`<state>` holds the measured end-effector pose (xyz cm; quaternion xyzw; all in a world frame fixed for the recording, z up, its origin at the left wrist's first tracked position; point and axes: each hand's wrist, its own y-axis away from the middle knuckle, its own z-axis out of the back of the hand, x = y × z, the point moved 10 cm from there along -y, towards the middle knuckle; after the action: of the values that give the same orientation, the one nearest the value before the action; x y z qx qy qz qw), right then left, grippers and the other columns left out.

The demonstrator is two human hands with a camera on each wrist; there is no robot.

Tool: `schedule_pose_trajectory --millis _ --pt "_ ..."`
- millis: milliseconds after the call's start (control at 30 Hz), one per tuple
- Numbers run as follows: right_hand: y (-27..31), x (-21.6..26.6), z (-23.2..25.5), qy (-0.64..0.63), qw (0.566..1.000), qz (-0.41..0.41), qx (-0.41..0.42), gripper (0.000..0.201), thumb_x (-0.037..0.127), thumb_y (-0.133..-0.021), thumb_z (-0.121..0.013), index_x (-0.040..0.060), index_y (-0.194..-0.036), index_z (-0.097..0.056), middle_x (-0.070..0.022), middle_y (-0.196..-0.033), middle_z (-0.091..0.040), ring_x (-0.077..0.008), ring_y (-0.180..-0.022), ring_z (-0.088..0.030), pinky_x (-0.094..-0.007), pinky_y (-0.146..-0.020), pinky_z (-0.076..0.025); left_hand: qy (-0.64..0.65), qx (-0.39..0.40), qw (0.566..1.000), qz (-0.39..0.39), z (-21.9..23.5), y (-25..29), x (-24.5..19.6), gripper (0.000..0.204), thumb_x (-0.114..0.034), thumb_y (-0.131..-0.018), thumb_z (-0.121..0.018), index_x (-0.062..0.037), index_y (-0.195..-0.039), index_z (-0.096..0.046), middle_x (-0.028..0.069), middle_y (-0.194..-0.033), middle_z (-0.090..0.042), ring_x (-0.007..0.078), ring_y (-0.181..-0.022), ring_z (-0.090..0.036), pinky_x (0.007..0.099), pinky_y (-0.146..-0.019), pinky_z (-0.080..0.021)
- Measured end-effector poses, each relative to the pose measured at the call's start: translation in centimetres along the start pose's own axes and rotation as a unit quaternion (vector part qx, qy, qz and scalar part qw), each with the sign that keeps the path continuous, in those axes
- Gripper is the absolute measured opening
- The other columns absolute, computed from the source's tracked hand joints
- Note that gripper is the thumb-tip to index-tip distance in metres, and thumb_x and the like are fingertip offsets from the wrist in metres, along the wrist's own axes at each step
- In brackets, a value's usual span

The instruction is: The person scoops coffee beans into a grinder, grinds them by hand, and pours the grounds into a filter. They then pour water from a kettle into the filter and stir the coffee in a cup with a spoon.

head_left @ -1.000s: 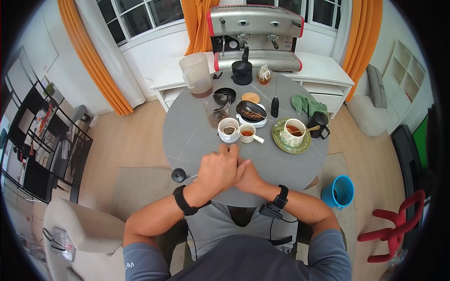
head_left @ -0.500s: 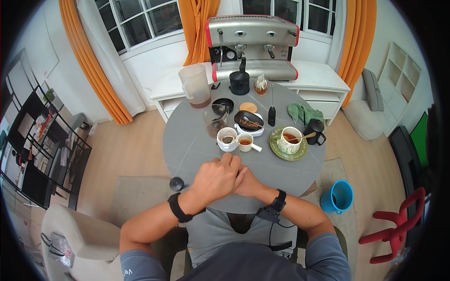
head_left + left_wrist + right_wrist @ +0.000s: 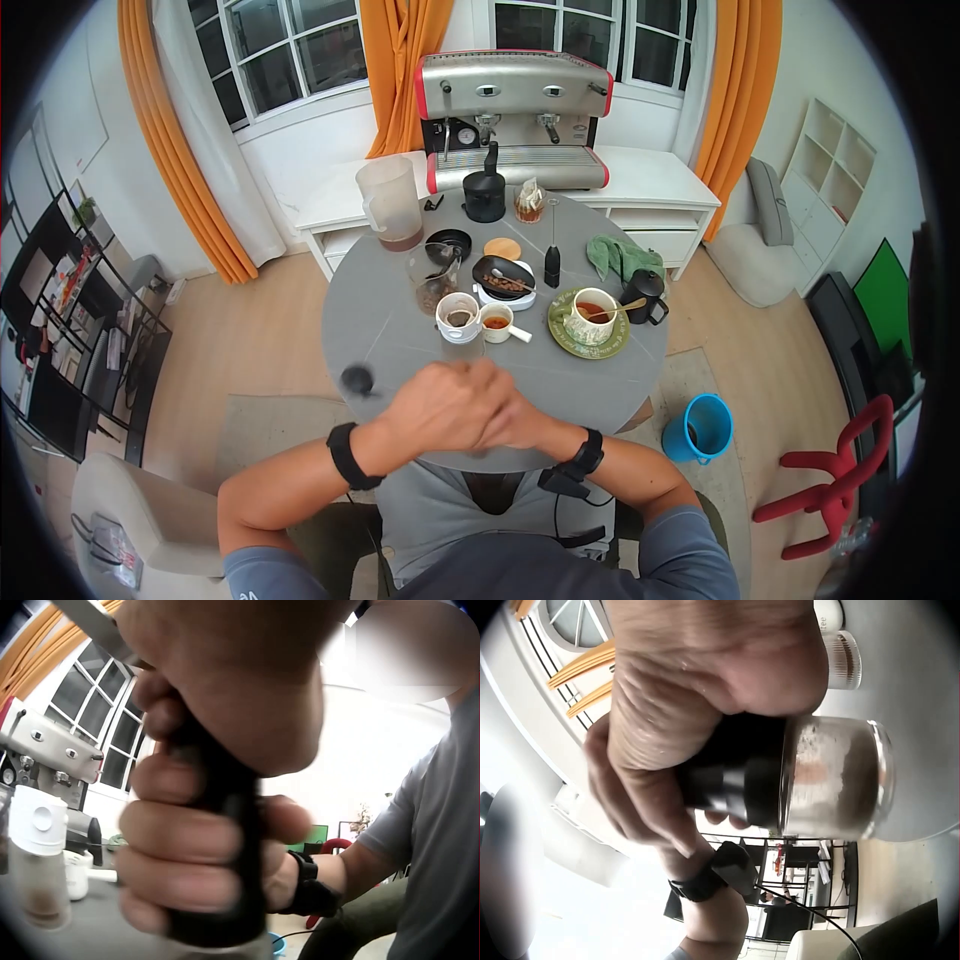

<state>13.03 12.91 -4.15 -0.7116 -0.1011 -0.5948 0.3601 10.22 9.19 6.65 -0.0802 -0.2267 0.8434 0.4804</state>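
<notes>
Both hands are stacked on a hand coffee grinder (image 3: 757, 769), its black body ending in a clear jar (image 3: 832, 780) with brown grounds. In the left wrist view my right hand (image 3: 180, 847) grips the black body, fingers wrapped round it. My left hand (image 3: 435, 405) is clasped over the grinder's top; from beside it a flat metal crank (image 3: 97, 630) sticks out. The crank's black knob (image 3: 357, 380) shows blurred to the left in the head view. Just beyond the hands stands a white cup-like top on a clear container (image 3: 458, 318).
A small white handled cup (image 3: 498, 323), a scale (image 3: 505, 297) bearing a black dish of beans, and a cup (image 3: 592, 315) on a green saucer stand on the round table. Farther back are a pitcher (image 3: 390, 205) and black pot (image 3: 485, 195). A blue bucket (image 3: 698, 428) stands on the floor.
The crank knob has swung away from the body relative to the table and is blurred now. The hands have shifted a little on the grinder; the head view has tilted up and right.
</notes>
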Motion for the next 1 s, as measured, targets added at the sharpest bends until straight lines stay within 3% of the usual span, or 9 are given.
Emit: schedule_pose_trajectory --millis 133,233,333,533,633,700,833,900,1000 --pt "0.1 -2.3 2.0 0.148 0.977 -0.094 -0.119 0.039 0.014 -0.076 -0.086 0.0067 -0.110 -0.068 -0.0070 -0.114 -0.069 -0.0147 -0.112 -0.062 -0.0345 -0.092 -0.051 -0.063 -0.005 0.988 0.143 -0.6 -0.1 1.9 0.031 -0.037 -0.088 -0.070 -0.0082 -0.080 -0.059 0.0084 -0.075 -0.055 0.0257 -0.060 -0.060 0.0375 -0.051 -0.049" --pt "-0.3 -2.7 1.1 -0.065 0.997 -0.031 0.000 0.037 0.014 -0.077 -0.085 0.0067 -0.109 -0.068 -0.0066 -0.111 -0.071 -0.0152 -0.109 -0.063 -0.0343 -0.091 -0.052 -0.014 -0.027 0.999 -0.030 0.3 -0.1 -0.2 0.030 -0.036 -0.088 -0.069 -0.0083 -0.081 -0.059 0.0084 -0.075 -0.056 0.0261 -0.061 -0.060 0.0372 -0.051 -0.049" --pt "1.6 1.3 -3.5 0.194 0.924 0.217 0.247 0.036 0.014 -0.077 -0.085 0.0068 -0.109 -0.068 -0.0054 -0.108 -0.071 -0.0153 -0.104 -0.065 -0.0335 -0.086 -0.054 0.104 -0.019 0.971 -0.215 1.1 0.7 -3.1 0.030 -0.036 -0.088 -0.070 -0.0083 -0.082 -0.059 0.0084 -0.075 -0.055 0.0261 -0.060 -0.060 0.0374 -0.050 -0.049" --pt "-0.7 -1.9 1.3 0.040 0.993 -0.045 -0.105 0.030 0.018 -0.079 -0.085 0.0078 -0.104 -0.072 -0.0026 -0.111 -0.072 -0.0166 -0.101 -0.067 -0.0354 -0.089 -0.053 -0.062 -0.027 0.989 0.130 -0.3 0.2 2.3 0.033 -0.040 -0.087 -0.071 -0.0093 -0.081 -0.058 0.0057 -0.073 -0.052 0.0227 -0.059 -0.056 0.0349 -0.048 -0.044" --pt "-0.7 -5.0 2.0 -0.103 0.988 -0.085 -0.081 0.031 0.018 -0.078 -0.085 0.0066 -0.104 -0.072 -0.0029 -0.111 -0.072 -0.0154 -0.102 -0.066 -0.0348 -0.088 -0.053 -0.053 -0.017 0.997 0.045 0.5 -0.2 1.1 0.035 -0.040 -0.092 -0.066 -0.0072 -0.083 -0.060 0.0071 -0.077 -0.056 0.0240 -0.062 -0.060 0.0361 -0.052 -0.048" --pt "0.4 0.6 -1.6 0.069 0.978 0.120 0.154 0.033 0.014 -0.078 -0.083 0.0042 -0.107 -0.069 -0.0065 -0.111 -0.071 -0.0155 -0.102 -0.066 -0.0331 -0.085 -0.054 0.058 -0.027 0.982 -0.180 1.6 0.6 -2.8 0.033 -0.038 -0.093 -0.065 -0.0068 -0.082 -0.060 0.0086 -0.077 -0.056 0.0255 -0.063 -0.061 0.0371 -0.051 -0.050" --pt "1.3 0.9 -3.8 0.193 0.924 0.236 0.232 0.029 0.013 -0.081 -0.080 0.0038 -0.106 -0.070 -0.0090 -0.109 -0.071 -0.0161 -0.100 -0.066 -0.0333 -0.083 -0.054 0.106 0.011 0.976 -0.188 1.2 0.0 -3.4 0.033 -0.037 -0.093 -0.065 -0.0067 -0.081 -0.060 0.0083 -0.076 -0.056 0.0247 -0.063 -0.060 0.0369 -0.051 -0.050" --pt "-0.5 -1.1 0.6 0.047 0.998 0.000 -0.053 0.032 0.019 -0.080 -0.081 0.0063 -0.108 -0.070 -0.0091 -0.111 -0.072 -0.0193 -0.100 -0.067 -0.0353 -0.085 -0.054 -0.040 0.009 0.995 0.095 -0.1 -0.3 1.7 0.034 -0.039 -0.094 -0.064 -0.0072 -0.082 -0.060 0.0075 -0.077 -0.055 0.0226 -0.063 -0.058 0.0354 -0.052 -0.048" --pt "-1.0 -1.4 1.3 0.134 0.981 -0.004 -0.139 0.036 0.021 -0.077 -0.084 0.0061 -0.107 -0.070 -0.0071 -0.110 -0.072 -0.0188 -0.101 -0.067 -0.0354 -0.085 -0.054 -0.101 -0.015 0.987 0.128 -0.6 -0.3 2.2 0.033 -0.040 -0.086 -0.072 -0.0102 -0.079 -0.060 0.0058 -0.072 -0.052 0.0226 -0.057 -0.055 0.0348 -0.049 -0.045"
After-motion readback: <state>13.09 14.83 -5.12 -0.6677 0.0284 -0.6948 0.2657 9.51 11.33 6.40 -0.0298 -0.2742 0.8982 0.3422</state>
